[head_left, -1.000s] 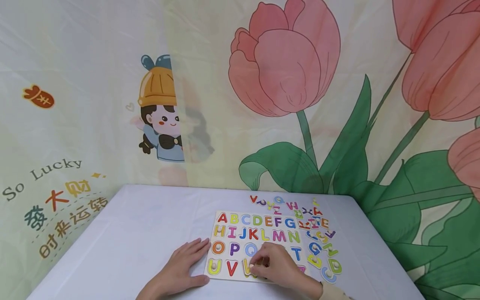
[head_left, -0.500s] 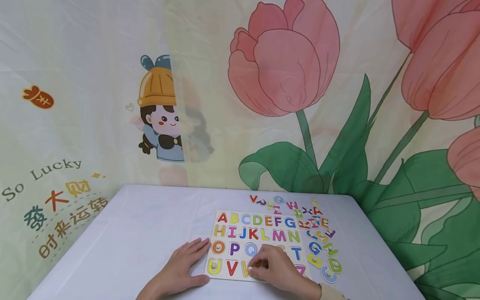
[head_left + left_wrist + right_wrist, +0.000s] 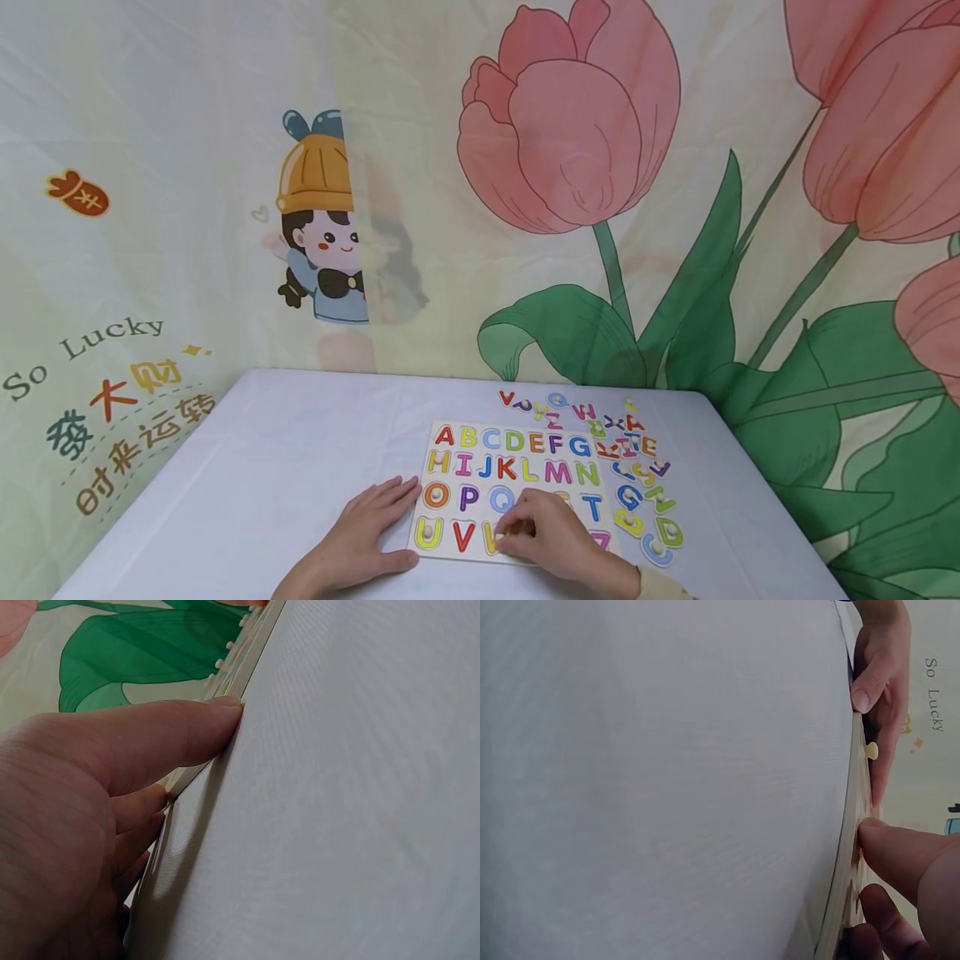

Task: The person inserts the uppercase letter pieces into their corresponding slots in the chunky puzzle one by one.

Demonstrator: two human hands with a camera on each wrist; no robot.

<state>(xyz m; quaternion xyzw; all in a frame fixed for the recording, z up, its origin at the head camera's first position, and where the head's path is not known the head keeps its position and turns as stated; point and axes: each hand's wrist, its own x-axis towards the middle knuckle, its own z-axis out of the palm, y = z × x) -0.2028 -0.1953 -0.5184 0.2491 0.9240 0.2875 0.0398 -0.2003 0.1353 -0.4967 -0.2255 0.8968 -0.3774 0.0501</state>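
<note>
The wooden alphabet puzzle board (image 3: 442,552) lies on the table, with rows of coloured letters. My right hand (image 3: 551,533) is over its bottom row, thumb and index finger pinching the small knob of a yellow letter W piece (image 3: 489,537) at the W slot. The hand hides much of that piece and the letters to its right. My left hand (image 3: 367,529) lies flat at the board's left side, fingers extended and fingertips against the edge. In the left wrist view, the left thumb (image 3: 180,735) touches the board's side.
Knobbed letter pieces sit in the O slot (image 3: 437,495) and the U slot (image 3: 428,532). Several loose letters, among them a green D (image 3: 670,532) and a blue C (image 3: 657,550), lie right of and behind the board. A printed curtain (image 3: 420,167) hangs behind the table (image 3: 315,433).
The right hand has shifted slightly left and down with the W piece, which was askew over its slot and now lines up with it. The left hand has stayed still.
</note>
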